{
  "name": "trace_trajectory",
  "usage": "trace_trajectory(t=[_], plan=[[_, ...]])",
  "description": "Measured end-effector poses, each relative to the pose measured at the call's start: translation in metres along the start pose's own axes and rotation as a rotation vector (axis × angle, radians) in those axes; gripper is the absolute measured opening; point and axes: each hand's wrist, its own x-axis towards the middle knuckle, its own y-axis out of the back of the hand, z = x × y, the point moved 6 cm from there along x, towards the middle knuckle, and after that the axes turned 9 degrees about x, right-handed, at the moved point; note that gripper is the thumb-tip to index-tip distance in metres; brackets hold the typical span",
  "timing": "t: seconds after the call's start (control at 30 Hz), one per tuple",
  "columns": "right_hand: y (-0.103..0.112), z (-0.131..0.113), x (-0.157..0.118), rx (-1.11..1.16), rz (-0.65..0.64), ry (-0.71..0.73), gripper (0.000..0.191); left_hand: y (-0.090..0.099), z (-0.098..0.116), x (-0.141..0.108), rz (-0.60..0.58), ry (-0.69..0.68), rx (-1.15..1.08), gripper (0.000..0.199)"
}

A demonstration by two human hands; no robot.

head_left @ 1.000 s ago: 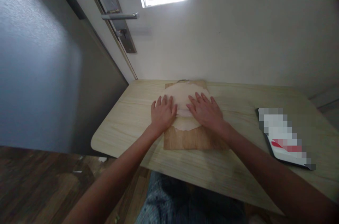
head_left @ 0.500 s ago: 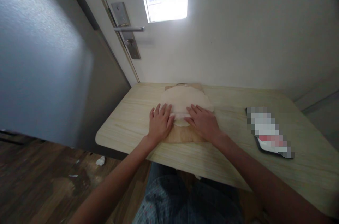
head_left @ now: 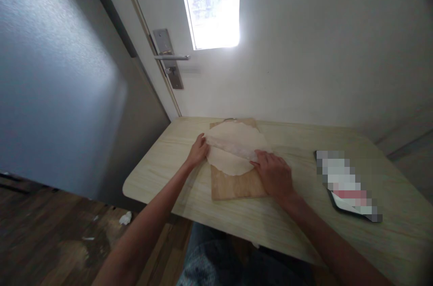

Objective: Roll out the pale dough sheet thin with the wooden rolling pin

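A thin, round sheet of dough (head_left: 226,166) lies on a wooden cutting board (head_left: 233,189). Across it, slanting down to the right, is a pale, flour-dusted rolling pin (head_left: 232,147). My left hand (head_left: 199,150) has its fingers closed around the pin's left end, at the dough's left edge. Gripping the right end is my right hand (head_left: 274,172), fingers curled over it and its thumb beside the dough.
The board rests on a light wooden table (head_left: 162,164) against a white door with a metal handle (head_left: 174,57). A dark-edged, pixelated flat object (head_left: 347,186) lies on the right of the table. White crumpled paper (head_left: 125,218) is on the floor.
My hands have gone from lying flat over the rolling pin to gripping its ends, farther apart. The pin has turned from level to slanted. The whole scene sits lower in view.
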Motion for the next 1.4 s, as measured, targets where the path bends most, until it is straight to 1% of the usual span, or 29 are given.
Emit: trace_trajectory(t=[0.03, 0.07, 0.17, 0.2, 0.23, 0.3, 0.37, 0.43, 0.5, 0.57, 0.67, 0.73, 0.77, 0.83, 0.9, 1.0, 1.07, 1.27, 1.33, 1.4], plan=[[0.001, 0.000, 0.000, -0.019, 0.000, 0.003, 0.026, -0.006, 0.003, 0.003, -0.011, -0.005, -0.048, 0.040], [0.001, -0.001, 0.000, -0.032, -0.001, 0.000, 0.025, -0.009, 0.004, 0.006, 0.003, 0.015, -0.094, 0.042], [0.001, -0.001, -0.001, -0.044, 0.000, -0.012, 0.025, -0.004, -0.001, 0.014, 0.137, 0.168, -0.231, 0.051], [0.001, -0.001, -0.001, -0.044, 0.003, -0.011, 0.025, -0.002, -0.004, 0.016, 0.160, 0.223, -0.272, 0.054], [0.001, -0.001, -0.001, -0.045, 0.007, -0.009, 0.024, 0.001, -0.006, 0.017, 0.159, 0.269, -0.302, 0.055], [0.001, -0.001, 0.000, -0.047, 0.016, -0.007, 0.024, 0.005, -0.007, 0.021, 0.114, 0.324, -0.320, 0.053], [0.001, -0.002, 0.000, -0.049, 0.018, -0.006, 0.024, 0.009, -0.005, 0.023, 0.076, 0.323, -0.296, 0.046], [0.001, -0.002, 0.000, -0.050, 0.018, -0.008, 0.023, 0.011, 0.001, 0.028, 0.045, 0.281, -0.262, 0.035], [0.001, -0.002, 0.000, -0.051, 0.019, -0.009, 0.022, 0.007, 0.005, 0.033, 0.005, 0.253, -0.233, 0.027], [0.001, -0.002, 0.001, -0.050, 0.018, -0.012, 0.022, 0.002, 0.006, 0.039, -0.006, 0.252, -0.212, 0.024], [0.001, -0.002, 0.002, -0.047, 0.003, -0.014, 0.022, 0.001, 0.002, 0.045, 0.074, 0.276, -0.190, 0.031], [0.001, -0.002, 0.001, -0.044, -0.007, -0.016, 0.022, 0.002, -0.004, 0.044, 0.136, 0.316, -0.193, 0.037], [0.001, -0.002, 0.001, -0.043, -0.012, -0.017, 0.022, 0.003, -0.008, 0.042, 0.147, 0.344, -0.203, 0.036], [0.001, -0.002, 0.001, -0.041, -0.015, -0.020, 0.022, 0.002, -0.015, 0.036, 0.112, 0.408, -0.233, 0.024], [0.001, -0.002, 0.001, -0.036, -0.014, -0.021, 0.022, -0.001, -0.020, 0.028, 0.029, 0.465, -0.264, 0.013], [0.001, -0.002, 0.001, -0.020, -0.014, -0.022, 0.023, -0.004, -0.021, 0.016, -0.066, 0.513, -0.290, 0.012], [0.000, -0.002, 0.001, -0.015, -0.020, -0.021, 0.022, -0.005, -0.020, 0.012, -0.077, 0.517, -0.297, 0.013], [-0.002, 0.000, 0.000, -0.022, -0.055, -0.035, 0.023, -0.008, -0.013, 0.013, -0.036, 0.475, -0.319, 0.014], [-0.002, 0.000, 0.000, -0.020, -0.053, -0.034, 0.023, -0.008, -0.009, 0.011, -0.053, 0.470, -0.345, 0.012], [-0.002, -0.001, 0.000, -0.013, -0.043, -0.031, 0.023, -0.009, -0.006, 0.008, -0.095, 0.485, -0.374, 0.009]])
